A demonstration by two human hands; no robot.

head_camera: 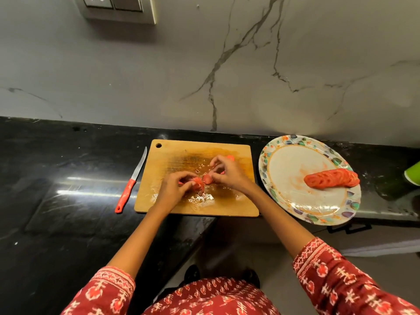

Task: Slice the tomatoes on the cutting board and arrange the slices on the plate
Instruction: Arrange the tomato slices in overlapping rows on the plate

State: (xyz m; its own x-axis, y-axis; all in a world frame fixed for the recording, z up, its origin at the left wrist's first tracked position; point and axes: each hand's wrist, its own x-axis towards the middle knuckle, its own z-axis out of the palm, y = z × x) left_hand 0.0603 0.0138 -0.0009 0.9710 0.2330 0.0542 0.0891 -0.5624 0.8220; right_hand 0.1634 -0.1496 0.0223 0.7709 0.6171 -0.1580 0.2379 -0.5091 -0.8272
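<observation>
A wet wooden cutting board lies on the black counter. At its middle, my left hand holds a bunch of tomato slices between curled fingers. My right hand pinches the slices at their other end, and a small red piece peeks out behind its fingers. To the right, a floral-rimmed plate carries a row of overlapping tomato slices. A red-handled knife rests on the counter left of the board, out of both hands.
A green object sits at the far right edge of the counter. The marble wall rises right behind the board and plate, with a switch panel high on the left. The counter's front edge cuts in below the board.
</observation>
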